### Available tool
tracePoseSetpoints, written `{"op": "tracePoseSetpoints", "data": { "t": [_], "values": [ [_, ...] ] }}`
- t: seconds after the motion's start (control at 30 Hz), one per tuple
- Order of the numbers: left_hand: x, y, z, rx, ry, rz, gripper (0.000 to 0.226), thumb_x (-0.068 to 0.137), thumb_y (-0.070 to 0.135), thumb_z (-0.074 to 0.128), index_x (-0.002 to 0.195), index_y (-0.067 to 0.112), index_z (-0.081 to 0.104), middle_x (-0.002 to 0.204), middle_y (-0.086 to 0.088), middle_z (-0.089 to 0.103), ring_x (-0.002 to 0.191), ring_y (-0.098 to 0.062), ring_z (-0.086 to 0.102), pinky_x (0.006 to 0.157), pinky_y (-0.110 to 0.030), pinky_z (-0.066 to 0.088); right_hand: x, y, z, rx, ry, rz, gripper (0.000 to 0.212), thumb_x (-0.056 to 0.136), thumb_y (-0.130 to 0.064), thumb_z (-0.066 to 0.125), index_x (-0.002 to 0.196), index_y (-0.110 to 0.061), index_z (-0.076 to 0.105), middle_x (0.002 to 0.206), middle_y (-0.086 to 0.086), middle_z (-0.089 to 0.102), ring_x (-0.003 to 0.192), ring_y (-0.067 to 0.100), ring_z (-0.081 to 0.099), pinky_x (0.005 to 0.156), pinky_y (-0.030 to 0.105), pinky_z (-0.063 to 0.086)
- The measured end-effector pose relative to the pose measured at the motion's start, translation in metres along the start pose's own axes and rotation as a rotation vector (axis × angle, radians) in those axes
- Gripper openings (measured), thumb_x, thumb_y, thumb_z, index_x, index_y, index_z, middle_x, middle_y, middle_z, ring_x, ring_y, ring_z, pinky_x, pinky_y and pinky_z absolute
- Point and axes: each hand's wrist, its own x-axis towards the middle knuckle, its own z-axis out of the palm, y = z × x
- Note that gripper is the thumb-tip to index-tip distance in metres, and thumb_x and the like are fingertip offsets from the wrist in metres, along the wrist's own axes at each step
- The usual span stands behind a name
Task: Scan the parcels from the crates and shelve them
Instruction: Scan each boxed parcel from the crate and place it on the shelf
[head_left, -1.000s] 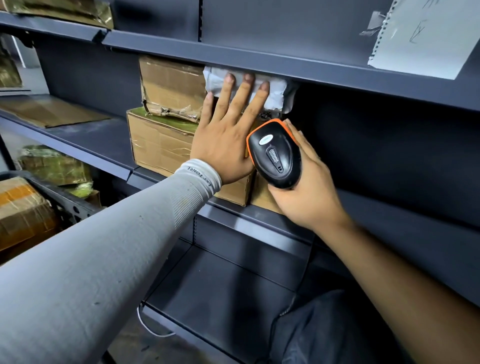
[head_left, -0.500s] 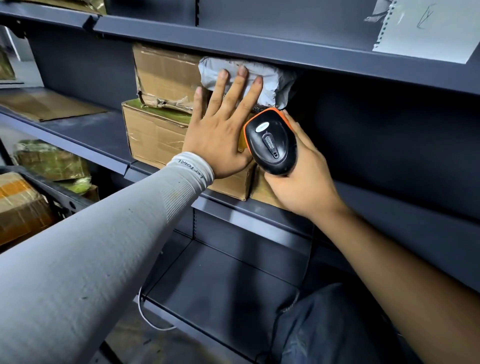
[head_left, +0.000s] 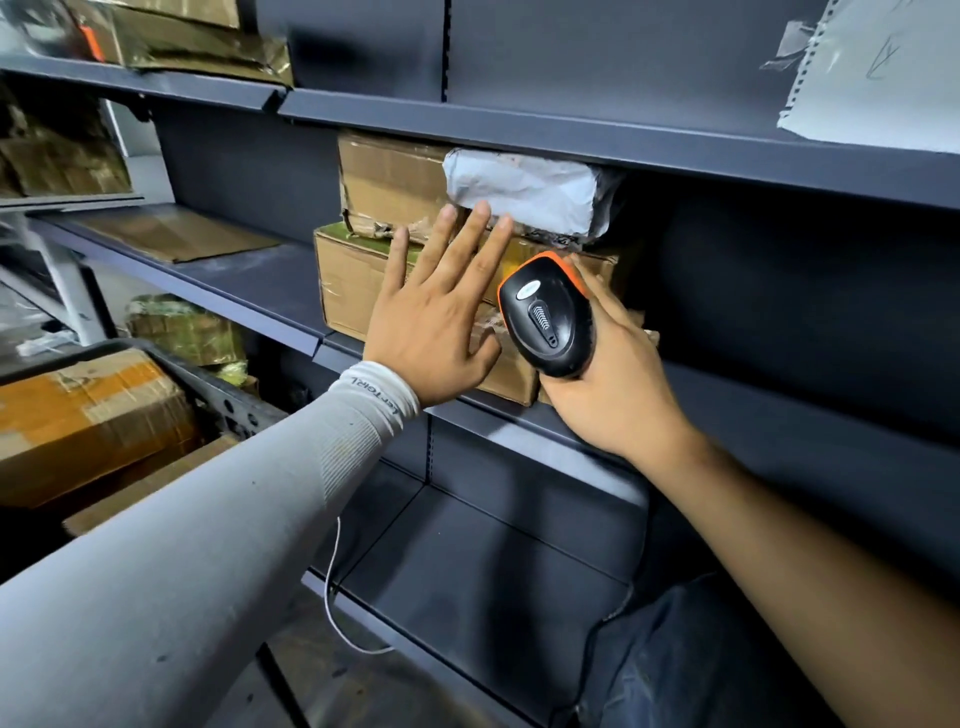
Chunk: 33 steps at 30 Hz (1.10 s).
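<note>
Crowding the shelf (head_left: 270, 270): boxes (head_left: 358, 275), grey bag (head_left: 524, 189). Left hand (head_left: 441, 322), flat-fingered, has slid below the bag; right hand (head_left: 618, 379) still grips scanner (head_left: 548, 317).

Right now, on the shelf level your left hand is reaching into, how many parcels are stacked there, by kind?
Cardboard boxes: 3, namely the upper box, the green-topped box under it, and a box mostly hidden behind the scanner
Grey plastic mailer bags: 1
Total: 4 parcels in view; any behind them are hidden.
</note>
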Motion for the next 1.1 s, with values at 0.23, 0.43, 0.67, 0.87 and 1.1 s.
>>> {"op": "tracePoseSetpoints", "data": {
  "t": [0.23,0.43,0.67,0.87,1.1],
  "values": [
    [-0.071,-0.036,-0.018,0.049,-0.143,-0.15,0.088,0.094,0.056,0.048,0.167,0.024,0.013,0.174,-0.002,0.013,0.16,-0.028,0.01,0.126,-0.061,0.01,-0.009,-0.024,0.041,0.037,-0.17,-0.02,0.086,0.088,-0.018,0.073,0.163,-0.019,0.03,0.17,-0.002,0.026,0.157,0.016,0.022,0.128,0.038,0.022],
    [-0.129,-0.07,-0.049,0.138,-0.291,-0.331,0.086,0.095,0.063,0.038,0.167,0.026,0.008,0.175,0.0,0.01,0.161,-0.027,0.008,0.125,-0.061,0.009,-0.015,-0.056,0.088,0.182,-0.202,-0.074,0.079,0.088,-0.013,0.073,0.159,-0.017,0.04,0.164,0.002,0.04,0.152,0.019,0.034,0.124,0.036,0.029],
    [-0.195,-0.101,-0.09,0.249,-0.436,-0.514,0.083,0.098,0.065,0.033,0.167,0.03,0.002,0.175,0.003,0.002,0.161,-0.024,-0.002,0.126,-0.062,0.001,-0.023,-0.095,0.141,0.26,-0.391,-0.046,0.086,0.084,-0.015,0.072,0.161,-0.025,0.035,0.166,-0.004,0.037,0.153,0.02,0.035,0.122,0.04,0.034],
    [-0.25,-0.127,-0.14,0.353,-0.511,-0.659,0.085,0.095,0.07,0.024,0.167,0.029,0.004,0.175,0.002,0.003,0.161,-0.026,0.0,0.126,-0.063,0.002,-0.029,-0.149,0.182,0.338,-0.533,-0.064,0.082,0.087,-0.011,0.072,0.161,-0.017,0.035,0.166,0.002,0.036,0.153,0.022,0.035,0.124,0.035,0.029],
    [-0.298,-0.159,-0.202,0.444,-0.62,-0.88,0.093,0.088,0.082,0.018,0.165,0.036,-0.005,0.174,0.008,-0.006,0.16,-0.02,-0.009,0.123,-0.069,0.0,-0.027,-0.226,0.231,0.424,-0.735,-0.152,0.068,0.087,-0.018,0.067,0.151,-0.032,0.049,0.152,-0.007,0.054,0.137,0.021,0.051,0.105,0.025,0.039]
  ]
}}
